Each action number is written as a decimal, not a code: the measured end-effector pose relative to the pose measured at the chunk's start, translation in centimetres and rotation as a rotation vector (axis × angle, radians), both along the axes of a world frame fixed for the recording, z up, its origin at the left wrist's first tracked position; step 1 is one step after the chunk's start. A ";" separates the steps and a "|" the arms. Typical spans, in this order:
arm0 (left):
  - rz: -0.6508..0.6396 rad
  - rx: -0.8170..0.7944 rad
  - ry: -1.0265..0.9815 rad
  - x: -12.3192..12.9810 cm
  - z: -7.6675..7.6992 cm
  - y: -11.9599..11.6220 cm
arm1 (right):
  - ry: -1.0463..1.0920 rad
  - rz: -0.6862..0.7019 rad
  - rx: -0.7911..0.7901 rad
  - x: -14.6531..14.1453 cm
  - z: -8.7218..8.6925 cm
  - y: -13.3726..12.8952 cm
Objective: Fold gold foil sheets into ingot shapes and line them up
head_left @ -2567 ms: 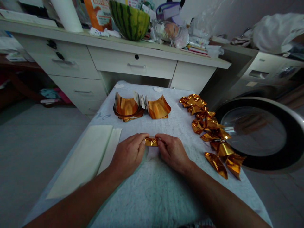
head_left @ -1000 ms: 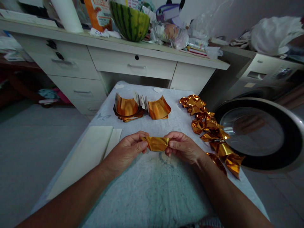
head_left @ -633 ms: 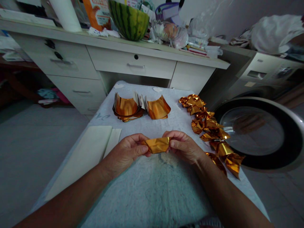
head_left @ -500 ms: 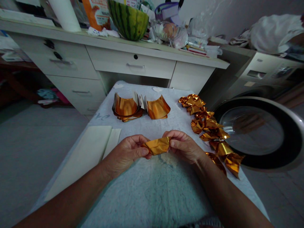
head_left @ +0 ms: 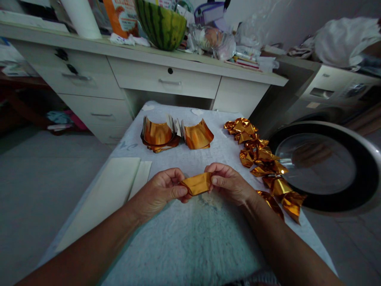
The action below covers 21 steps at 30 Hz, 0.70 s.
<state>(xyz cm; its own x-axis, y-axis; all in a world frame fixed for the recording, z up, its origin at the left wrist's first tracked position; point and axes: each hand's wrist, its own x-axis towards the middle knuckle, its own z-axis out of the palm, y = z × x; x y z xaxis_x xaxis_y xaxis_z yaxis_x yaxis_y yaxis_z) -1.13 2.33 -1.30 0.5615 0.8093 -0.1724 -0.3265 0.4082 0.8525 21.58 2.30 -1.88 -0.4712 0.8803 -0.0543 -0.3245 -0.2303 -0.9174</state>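
A small folded piece of gold foil paper [head_left: 197, 184] is held between both hands above the cloth-covered table [head_left: 178, 246]. My left hand [head_left: 166, 188] pinches its left end between thumb and fingers. At the right end, the thumb and fingers of my right hand [head_left: 228, 182] are closed on it. Beyond the hands lie two stacks of curved gold sheets, a left one [head_left: 159, 134] and a right one [head_left: 198, 136]. Several crumpled or folded gold foil pieces [head_left: 257, 153] form a row along the table's right side, partly behind my right forearm.
White folded sheets [head_left: 104, 194] lie at the table's left. A drawer desk [head_left: 169, 81] behind holds a cut watermelon [head_left: 162, 26], a paper roll [head_left: 81, 20] and plastic bags. On the right, a washing machine's round door [head_left: 324, 167] stands open beside the table.
The foil piece has turned slightly in my fingers and its surface looks flatter. Both hands have shifted only a little; the stacks and the foil row have stayed put.
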 end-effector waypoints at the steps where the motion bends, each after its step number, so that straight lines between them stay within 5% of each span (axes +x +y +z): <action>1: -0.007 0.004 -0.002 0.0 0.0 0.0 | -0.002 0.001 -0.001 0.0 0.0 0.0; 8: 0.019 0.072 0.029 0.0 -0.4 0.1 | 0.026 0.103 -0.040 0.0 0.1 -0.2; 21: 0.023 0.085 0.068 0.0 -0.2 0.2 | -0.045 0.069 -0.019 0.2 -0.2 0.2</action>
<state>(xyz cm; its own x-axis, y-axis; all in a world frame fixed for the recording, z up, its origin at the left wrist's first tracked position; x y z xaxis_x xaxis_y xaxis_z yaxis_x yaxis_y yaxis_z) -1.13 2.53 -1.55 0.5316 0.8354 -0.1399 -0.2753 0.3267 0.9042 21.76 2.45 -2.12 -0.5279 0.8442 -0.0934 -0.2658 -0.2686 -0.9258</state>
